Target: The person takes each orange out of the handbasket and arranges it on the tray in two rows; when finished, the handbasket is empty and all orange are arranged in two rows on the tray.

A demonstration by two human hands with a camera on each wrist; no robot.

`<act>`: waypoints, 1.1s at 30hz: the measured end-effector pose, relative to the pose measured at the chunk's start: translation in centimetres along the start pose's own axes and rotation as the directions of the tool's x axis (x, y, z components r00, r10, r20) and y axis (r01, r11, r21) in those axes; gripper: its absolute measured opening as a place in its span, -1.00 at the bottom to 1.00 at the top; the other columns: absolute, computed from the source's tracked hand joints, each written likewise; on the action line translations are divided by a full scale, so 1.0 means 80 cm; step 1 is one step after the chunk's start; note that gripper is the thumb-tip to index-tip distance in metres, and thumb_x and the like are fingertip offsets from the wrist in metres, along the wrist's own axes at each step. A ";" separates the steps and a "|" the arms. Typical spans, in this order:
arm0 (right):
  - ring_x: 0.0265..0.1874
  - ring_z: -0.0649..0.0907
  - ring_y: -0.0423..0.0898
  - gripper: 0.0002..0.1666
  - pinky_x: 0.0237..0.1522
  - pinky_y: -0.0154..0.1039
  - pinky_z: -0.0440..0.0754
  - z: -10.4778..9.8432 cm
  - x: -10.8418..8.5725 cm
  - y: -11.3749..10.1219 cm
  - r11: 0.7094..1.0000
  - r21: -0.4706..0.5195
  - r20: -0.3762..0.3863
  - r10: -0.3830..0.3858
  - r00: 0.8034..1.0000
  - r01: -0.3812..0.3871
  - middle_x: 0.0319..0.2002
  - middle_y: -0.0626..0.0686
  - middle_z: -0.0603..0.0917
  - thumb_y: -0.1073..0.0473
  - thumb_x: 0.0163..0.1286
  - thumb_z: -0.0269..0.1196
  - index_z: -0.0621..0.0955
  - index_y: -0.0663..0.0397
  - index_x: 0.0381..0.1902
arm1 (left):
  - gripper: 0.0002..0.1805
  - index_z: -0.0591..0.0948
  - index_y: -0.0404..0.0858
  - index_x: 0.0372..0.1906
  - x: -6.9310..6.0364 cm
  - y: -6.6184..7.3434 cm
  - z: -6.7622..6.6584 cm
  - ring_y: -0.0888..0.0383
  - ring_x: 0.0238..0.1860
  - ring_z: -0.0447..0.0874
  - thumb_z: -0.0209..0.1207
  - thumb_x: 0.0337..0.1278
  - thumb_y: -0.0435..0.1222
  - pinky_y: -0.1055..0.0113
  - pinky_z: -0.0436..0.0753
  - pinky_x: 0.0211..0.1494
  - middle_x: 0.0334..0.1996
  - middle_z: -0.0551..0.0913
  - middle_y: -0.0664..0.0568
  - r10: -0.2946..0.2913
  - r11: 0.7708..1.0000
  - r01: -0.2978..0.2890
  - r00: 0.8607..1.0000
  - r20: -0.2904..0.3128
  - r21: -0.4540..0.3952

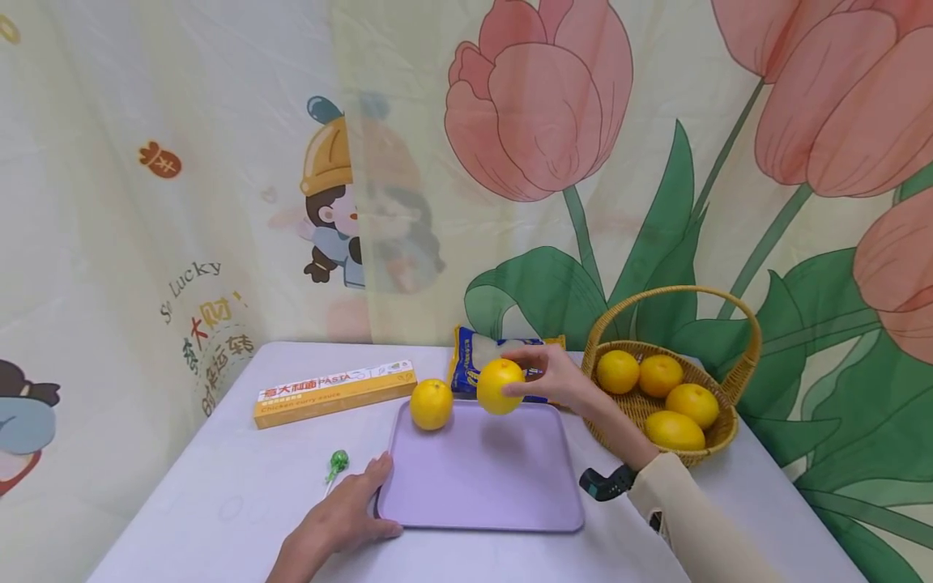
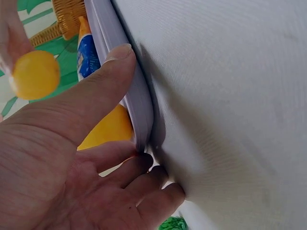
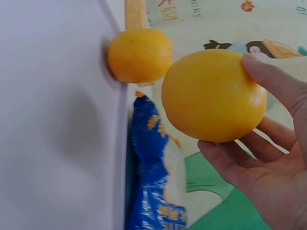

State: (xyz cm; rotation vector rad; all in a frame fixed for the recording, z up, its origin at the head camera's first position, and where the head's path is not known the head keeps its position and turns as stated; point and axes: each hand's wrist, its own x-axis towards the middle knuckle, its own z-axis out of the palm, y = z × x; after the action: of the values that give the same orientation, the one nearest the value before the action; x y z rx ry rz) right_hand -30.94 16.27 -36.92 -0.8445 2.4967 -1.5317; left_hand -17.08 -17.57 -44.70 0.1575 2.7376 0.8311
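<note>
Yellow fruit (image 1: 500, 386) is grasped over the lilac tray (image 1: 481, 486) by the right hand (image 1: 551, 375), tray corner apparently gripped by the part-hidden left hand (image 1: 353, 505); placing judged in hand, gentle lowering called for.

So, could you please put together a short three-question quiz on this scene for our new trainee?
1. Count: how many yellow fruits can be seen in the basket?
2. True or false: the left hand is holding the green lollipop.
3. Fill in the blank: the right hand holds a ____ raised clear of the purple tray.

Key
1. Four.
2. False; the left hand holds the purple tray at its near left corner.
3. Yellow fruit.
</note>
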 end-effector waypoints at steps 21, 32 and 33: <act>0.23 0.71 0.22 -0.31 0.39 0.15 0.66 0.048 0.019 0.070 0.994 -0.007 -0.038 0.105 0.994 -0.105 0.26 0.27 0.73 0.23 0.24 0.64 0.68 0.33 0.29 | 0.16 0.34 -0.41 0.62 -0.001 -0.003 0.002 -0.37 0.59 0.30 0.69 -0.10 -0.18 -0.31 0.33 0.61 0.59 0.34 -0.35 0.031 0.999 -0.031 0.999 -0.032 -0.020; 0.30 0.67 0.26 -0.30 0.44 0.18 0.60 0.056 0.023 0.076 0.992 0.009 -0.038 0.126 0.991 -0.125 0.31 0.28 0.69 0.21 0.25 0.64 0.68 0.29 0.31 | 0.25 0.28 -0.34 0.67 0.017 -0.032 0.016 -0.38 0.61 0.24 0.68 -0.11 0.00 -0.35 0.29 0.61 0.62 0.30 -0.34 0.042 0.999 -0.042 0.999 -0.018 -0.012; 0.29 0.67 0.25 -0.29 0.43 0.17 0.61 0.057 0.023 0.077 0.992 0.004 -0.040 0.129 0.991 -0.129 0.31 0.27 0.70 0.19 0.25 0.64 0.68 0.28 0.31 | 0.25 0.28 -0.33 0.67 0.019 -0.034 0.017 -0.37 0.61 0.24 0.68 -0.11 0.00 -0.34 0.29 0.61 0.62 0.30 -0.33 0.040 0.999 -0.040 0.999 -0.019 -0.014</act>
State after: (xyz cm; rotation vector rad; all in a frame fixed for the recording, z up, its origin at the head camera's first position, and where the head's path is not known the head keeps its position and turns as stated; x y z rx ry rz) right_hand -33.39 13.84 -43.95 -0.6447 2.5227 -1.5223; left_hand -18.18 -18.82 -47.66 0.2029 2.7536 0.8666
